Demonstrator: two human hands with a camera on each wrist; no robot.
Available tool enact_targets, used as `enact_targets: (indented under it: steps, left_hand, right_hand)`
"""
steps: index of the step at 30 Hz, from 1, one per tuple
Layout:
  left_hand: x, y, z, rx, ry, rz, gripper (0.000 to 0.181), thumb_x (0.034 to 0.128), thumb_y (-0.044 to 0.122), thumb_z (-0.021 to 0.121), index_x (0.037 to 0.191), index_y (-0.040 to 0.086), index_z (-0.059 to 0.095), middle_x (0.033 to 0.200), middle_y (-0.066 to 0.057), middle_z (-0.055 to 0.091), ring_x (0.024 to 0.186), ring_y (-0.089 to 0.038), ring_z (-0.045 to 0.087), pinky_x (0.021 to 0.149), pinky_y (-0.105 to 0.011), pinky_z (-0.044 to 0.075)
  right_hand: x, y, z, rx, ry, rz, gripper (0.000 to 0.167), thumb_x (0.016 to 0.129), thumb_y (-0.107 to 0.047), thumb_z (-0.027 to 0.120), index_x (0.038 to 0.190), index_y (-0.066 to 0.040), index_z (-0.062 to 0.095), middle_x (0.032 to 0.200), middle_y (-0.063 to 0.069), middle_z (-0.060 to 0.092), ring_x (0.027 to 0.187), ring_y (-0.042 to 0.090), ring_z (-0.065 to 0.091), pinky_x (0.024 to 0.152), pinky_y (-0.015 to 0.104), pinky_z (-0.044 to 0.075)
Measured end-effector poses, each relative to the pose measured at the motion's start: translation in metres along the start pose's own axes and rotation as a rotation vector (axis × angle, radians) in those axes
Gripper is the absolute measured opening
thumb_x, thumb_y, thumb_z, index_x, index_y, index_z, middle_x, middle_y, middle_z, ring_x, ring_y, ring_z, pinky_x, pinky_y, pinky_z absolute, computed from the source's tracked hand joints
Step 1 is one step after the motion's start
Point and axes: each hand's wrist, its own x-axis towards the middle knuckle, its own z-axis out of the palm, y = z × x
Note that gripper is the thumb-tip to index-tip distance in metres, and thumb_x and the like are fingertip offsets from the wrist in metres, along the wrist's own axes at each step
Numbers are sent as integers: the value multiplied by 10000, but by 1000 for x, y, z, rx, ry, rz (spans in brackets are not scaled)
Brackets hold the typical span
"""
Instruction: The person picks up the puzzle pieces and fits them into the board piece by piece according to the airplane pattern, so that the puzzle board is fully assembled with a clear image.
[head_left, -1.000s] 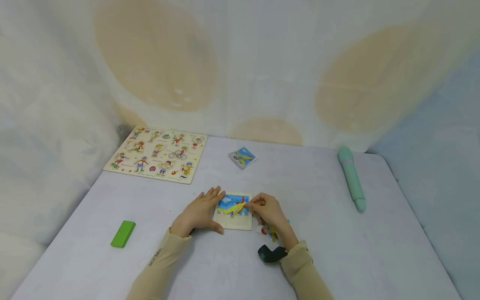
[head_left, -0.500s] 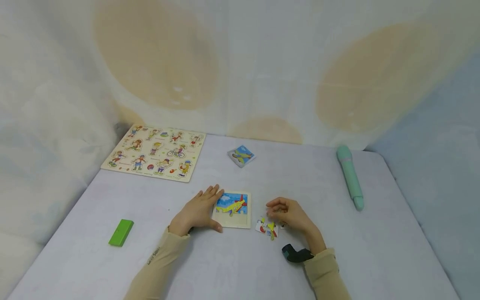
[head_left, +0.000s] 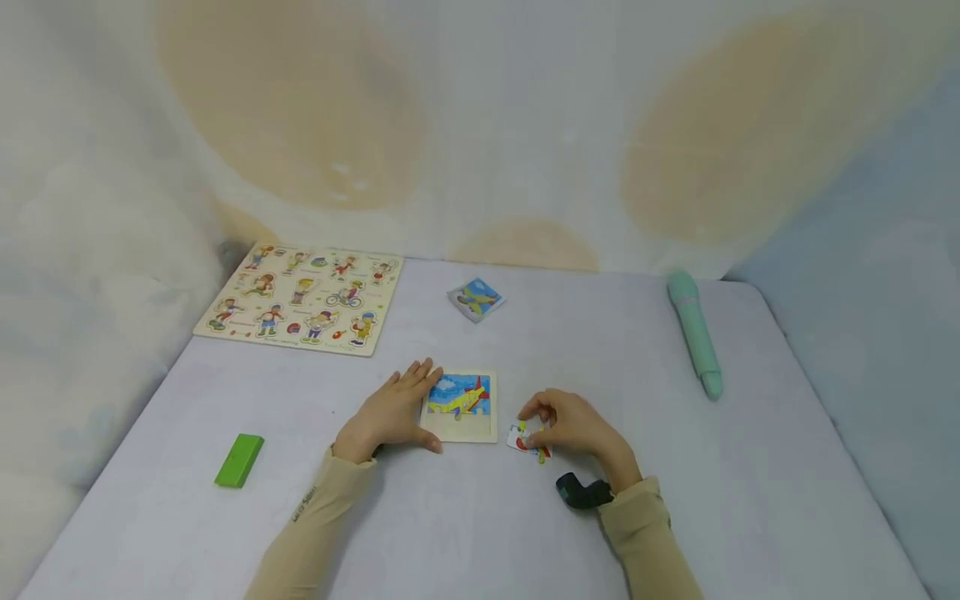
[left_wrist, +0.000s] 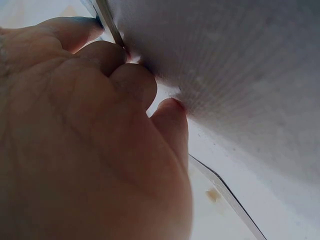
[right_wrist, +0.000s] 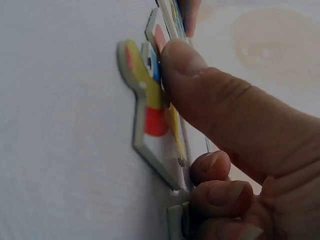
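Note:
My left hand [head_left: 390, 414] lies spread along the left edge of a small wooden puzzle tray [head_left: 482, 430], fingers and thumb touching it. An airplane picture [head_left: 460, 394] of fitted pieces fills the tray's upper part; bare wood shows below. In the left wrist view, the left hand [left_wrist: 95, 130] hides most of the tray. Right of the tray, my right hand [head_left: 577, 427] hovers low over loose puzzle pieces [head_left: 517, 439], thumb touching them and index finger apart from it. The right wrist view shows the right thumb [right_wrist: 200, 85] against the overlapping pieces [right_wrist: 155, 120]; the index fingertip is hidden.
A large board [head_left: 300, 298] with printed children lies at the back left. Behind the tray is a small airplane picture card [head_left: 477, 299]. A green block [head_left: 240, 460] lies at left, and a mint-green microphone-shaped toy [head_left: 695, 335] at right. Cloth walls enclose the table.
My right hand left the tray, moved right to the loose pieces, then lowered its thumb onto them. A red-tipped piece now sits in the airplane picture. The left hand stayed on the tray.

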Motion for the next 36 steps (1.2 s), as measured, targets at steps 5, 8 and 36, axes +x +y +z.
enact_targets:
  steps: [5, 8, 36]
  left_hand:
    - [4, -1, -4, 9, 18, 15, 1195, 618, 480, 875, 1543, 81, 234, 1628, -146, 139, 1514, -333, 106, 1225, -539, 130]
    - [7, 0, -6, 19, 26, 22, 1197, 620, 484, 873, 1545, 81, 229, 1629, -144, 136, 1515, -330, 104, 1227, -535, 128]
    - [-1, 0, 1, 22, -3, -3, 1195, 614, 495, 873, 1541, 80, 243, 1626, -145, 149, 1514, -328, 112, 1228, -528, 130]
  right_hand:
    - [3, -4, -9, -44, -8, -17, 242, 722, -188, 846, 932, -185, 725, 868, -34, 586, 801, 141, 474, 687, 223, 405]
    - [4, -5, -13, -32, -14, -36, 231, 736, -188, 838, 919, -170, 699, 887, -23, 602, 802, 137, 484, 696, 228, 415]
    - [1, -9, 7, -57, -23, -14, 233, 718, -194, 832, 909, -198, 700, 825, -50, 576, 766, 105, 494, 653, 206, 395]
